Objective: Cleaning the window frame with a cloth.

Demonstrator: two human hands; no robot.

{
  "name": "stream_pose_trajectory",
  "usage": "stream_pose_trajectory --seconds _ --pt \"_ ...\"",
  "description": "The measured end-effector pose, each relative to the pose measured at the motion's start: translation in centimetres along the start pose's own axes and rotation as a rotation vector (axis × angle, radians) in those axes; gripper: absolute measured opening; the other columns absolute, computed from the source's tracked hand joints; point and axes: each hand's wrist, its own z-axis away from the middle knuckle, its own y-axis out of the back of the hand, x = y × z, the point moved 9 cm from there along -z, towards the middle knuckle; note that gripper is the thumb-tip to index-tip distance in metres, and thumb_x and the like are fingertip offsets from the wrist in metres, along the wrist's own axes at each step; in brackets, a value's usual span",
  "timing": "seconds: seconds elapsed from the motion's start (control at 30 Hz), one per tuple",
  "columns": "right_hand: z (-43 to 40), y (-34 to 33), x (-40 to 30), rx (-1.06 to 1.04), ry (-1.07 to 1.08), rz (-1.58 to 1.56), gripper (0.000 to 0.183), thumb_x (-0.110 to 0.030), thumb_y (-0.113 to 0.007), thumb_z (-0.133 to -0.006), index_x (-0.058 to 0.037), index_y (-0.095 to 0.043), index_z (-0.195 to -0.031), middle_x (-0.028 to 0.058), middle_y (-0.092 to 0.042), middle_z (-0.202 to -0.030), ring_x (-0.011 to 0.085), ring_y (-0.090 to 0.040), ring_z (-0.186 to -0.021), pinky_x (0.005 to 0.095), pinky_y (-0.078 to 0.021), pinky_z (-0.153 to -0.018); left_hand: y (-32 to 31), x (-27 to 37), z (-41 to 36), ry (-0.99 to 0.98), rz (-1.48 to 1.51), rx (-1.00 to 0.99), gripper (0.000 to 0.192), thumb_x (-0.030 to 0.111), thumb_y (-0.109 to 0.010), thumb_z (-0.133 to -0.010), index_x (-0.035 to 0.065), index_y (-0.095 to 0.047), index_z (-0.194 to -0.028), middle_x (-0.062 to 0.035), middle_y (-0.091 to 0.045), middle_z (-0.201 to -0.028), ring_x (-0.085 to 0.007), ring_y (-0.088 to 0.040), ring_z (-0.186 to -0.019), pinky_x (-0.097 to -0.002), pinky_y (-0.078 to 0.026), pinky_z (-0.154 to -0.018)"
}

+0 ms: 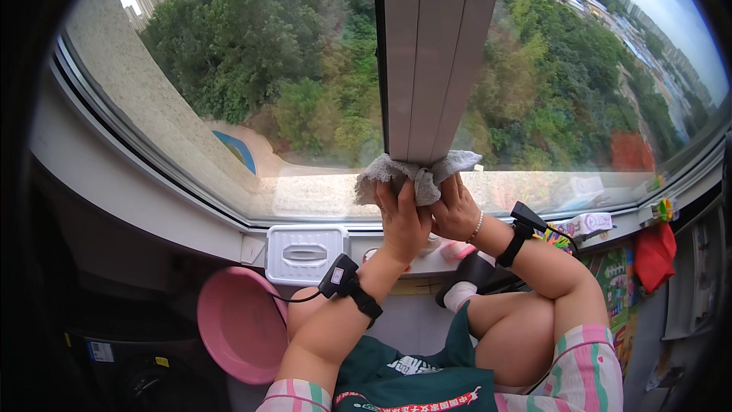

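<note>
A grey terry cloth (pixel 386 174) is bunched against the lower part of the vertical window mullion (pixel 437 57), its two ends spread to either side. My left hand (pixel 403 223) presses the cloth from below, fingers pointing up and partly covered by the fabric. Close beside it, my right hand (pixel 456 212) grips the cloth's right part, with a beaded bracelet on the wrist. The two hands nearly meet, and the palms face away from view. Window glass (pixel 274 68) stands on both sides of the mullion, with trees and buildings beyond it.
On the sill are a white lidded box (pixel 307 254), a pink item (pixel 456 250) and a white package (pixel 589 224). A pink basin (pixel 243 326) stands at left, near a dark front-loading washing machine (pixel 143 372). A red cloth or bag (pixel 655 256) hangs at right. Cabled devices are strapped to both forearms.
</note>
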Motion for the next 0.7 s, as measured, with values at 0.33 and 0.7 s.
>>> stream_pose_trajectory --seconds 0.33,0.7 --pt "-2.4 1.3 -0.1 0.097 -0.076 0.07 0.058 -0.021 -0.075 -0.07 -0.009 -0.061 -0.125 0.0375 -0.026 -0.144 0.0607 -0.032 -0.13 0.0574 -0.0411 -0.103 1.9 -0.1 -2.7 -0.118 0.033 0.027 0.056 0.008 -0.065 -0.079 0.0021 -0.044 -0.13 -0.0314 -0.039 -0.129 -0.0527 -0.036 -0.122 -0.061 -0.027 -0.103" --pt "-0.6 0.8 0.3 0.064 -0.036 0.031 0.056 -0.021 -0.074 -0.072 -0.0011 -0.06 -0.123 0.037 -0.034 -0.14 0.0564 -0.039 -0.128 0.0559 -0.0396 -0.105 0.3 -0.7 -0.5 -0.091 0.071 0.005 0.058 0.008 -0.068 -0.077 0.0043 -0.047 -0.131 -0.0322 -0.038 -0.127 -0.0539 -0.042 -0.114 -0.0623 -0.037 -0.096"
